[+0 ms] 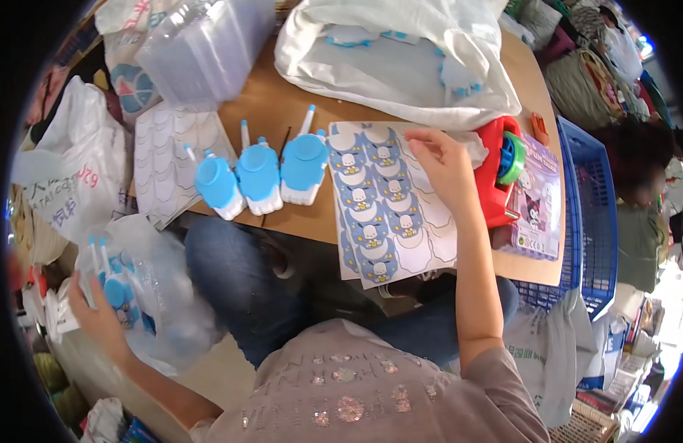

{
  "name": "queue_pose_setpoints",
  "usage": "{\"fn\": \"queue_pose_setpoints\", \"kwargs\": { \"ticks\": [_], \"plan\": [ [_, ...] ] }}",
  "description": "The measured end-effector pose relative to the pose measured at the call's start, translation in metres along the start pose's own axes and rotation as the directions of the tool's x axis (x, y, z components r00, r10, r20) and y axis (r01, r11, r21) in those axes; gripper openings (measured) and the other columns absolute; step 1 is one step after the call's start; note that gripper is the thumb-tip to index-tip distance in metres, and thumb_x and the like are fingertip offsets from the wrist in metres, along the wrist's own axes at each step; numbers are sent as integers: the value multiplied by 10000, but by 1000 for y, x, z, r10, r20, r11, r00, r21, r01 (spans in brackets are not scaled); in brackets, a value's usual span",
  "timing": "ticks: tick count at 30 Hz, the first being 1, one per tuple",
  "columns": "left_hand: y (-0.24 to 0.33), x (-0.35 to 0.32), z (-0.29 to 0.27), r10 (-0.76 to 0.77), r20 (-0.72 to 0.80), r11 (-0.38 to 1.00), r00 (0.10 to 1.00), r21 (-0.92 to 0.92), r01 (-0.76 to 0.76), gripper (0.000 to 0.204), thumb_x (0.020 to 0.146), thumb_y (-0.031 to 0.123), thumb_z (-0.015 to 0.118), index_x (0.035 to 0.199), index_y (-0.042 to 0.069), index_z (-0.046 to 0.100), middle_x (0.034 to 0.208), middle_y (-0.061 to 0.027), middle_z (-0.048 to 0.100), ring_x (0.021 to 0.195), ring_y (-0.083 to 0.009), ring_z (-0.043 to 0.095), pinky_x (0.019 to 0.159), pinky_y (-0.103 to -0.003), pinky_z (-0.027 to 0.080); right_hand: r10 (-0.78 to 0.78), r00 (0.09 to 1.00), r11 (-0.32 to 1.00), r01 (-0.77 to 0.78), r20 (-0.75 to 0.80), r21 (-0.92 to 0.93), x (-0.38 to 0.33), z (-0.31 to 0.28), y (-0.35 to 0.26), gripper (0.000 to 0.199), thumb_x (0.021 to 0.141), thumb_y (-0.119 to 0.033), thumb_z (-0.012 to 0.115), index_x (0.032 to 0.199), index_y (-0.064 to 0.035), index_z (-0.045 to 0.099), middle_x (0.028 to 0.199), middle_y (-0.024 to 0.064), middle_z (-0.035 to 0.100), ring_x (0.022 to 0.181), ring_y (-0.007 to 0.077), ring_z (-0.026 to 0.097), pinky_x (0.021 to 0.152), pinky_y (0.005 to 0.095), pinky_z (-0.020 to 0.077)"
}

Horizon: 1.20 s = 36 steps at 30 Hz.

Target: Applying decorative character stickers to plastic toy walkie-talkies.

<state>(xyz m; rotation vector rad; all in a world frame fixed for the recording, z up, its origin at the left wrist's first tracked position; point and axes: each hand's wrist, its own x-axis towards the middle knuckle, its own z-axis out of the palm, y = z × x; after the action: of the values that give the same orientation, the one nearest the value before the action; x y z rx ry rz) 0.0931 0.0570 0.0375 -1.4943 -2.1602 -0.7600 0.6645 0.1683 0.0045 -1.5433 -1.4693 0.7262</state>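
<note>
At the lower left, my left hand (101, 317) is open, fingers apart, beside a clear plastic bag (164, 310) holding blue-and-white toy walkie-talkies (118, 292). My right hand (445, 166) hovers over or rests on the top right of a sticker sheet (371, 199); its fingers are loosely bent, the thumb stands apart, and I see nothing between them. Blue stickers with a white cartoon dog fill the sheet's left columns, while blank backing shows at the right and bottom. Left of it, three walkie-talkies (259, 177) lie in a row, antennas pointing away from me.
A red tape dispenser (496, 173) and a purple box (539, 199) sit at the right of the brown tabletop (319, 223). Behind is a white bag (400, 81) with more toys. Blank sheets (175, 162), a clear bin (208, 55) and a blue basket (596, 214) flank the table.
</note>
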Motion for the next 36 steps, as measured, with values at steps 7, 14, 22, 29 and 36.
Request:
{"fn": "queue_pose_setpoints", "kwargs": {
  "ticks": [7,14,22,29,36],
  "plan": [
    [300,-24,28,434,262,428,862,-902,59,241,908,-17,546,1132,5,633,1198,-130,645,1122,-215,598,986,-335,442,-188,979,936,204,82,-288,4,4,30,236,860,-58,576,1064,-9,684,1034,182,681,943,370,641,843,400,509],
    [390,-97,142,903,48,268,428,-840,-472,455,923,200,599,1359,99,519,1478,-41,449,1405,-226,360,1153,-545,168,-254,967,930,238,-21,-282,-57,6,39,275,835,-16,631,1107,24,643,1104,176,649,1022,355,619,890,403,503],
    [395,-109,154,902,12,254,431,-823,-509,329,886,213,653,1203,122,661,1313,6,612,1272,-184,525,1117,-494,235,-161,982,941,121,-103,-317,-71,8,53,227,779,-21,712,1005,-18,711,1108,128,655,1007,299,620,873,353,502],
    [390,-112,154,885,-20,254,465,-817,-518,262,870,203,670,1120,131,700,1241,17,657,1217,-169,570,1081,-444,303,-146,987,903,109,-60,-416,-77,12,49,251,756,-5,707,1006,-26,710,1084,117,655,1006,300,626,873,357,505],
    [386,-115,159,904,32,271,426,-815,-513,365,894,234,645,1245,137,628,1384,16,558,1330,-184,464,1108,-464,279,-420,898,664,405,135,-628,-102,2,36,283,750,10,670,1028,-43,678,1102,100,645,1040,297,619,878,382,510]
  ]
}}
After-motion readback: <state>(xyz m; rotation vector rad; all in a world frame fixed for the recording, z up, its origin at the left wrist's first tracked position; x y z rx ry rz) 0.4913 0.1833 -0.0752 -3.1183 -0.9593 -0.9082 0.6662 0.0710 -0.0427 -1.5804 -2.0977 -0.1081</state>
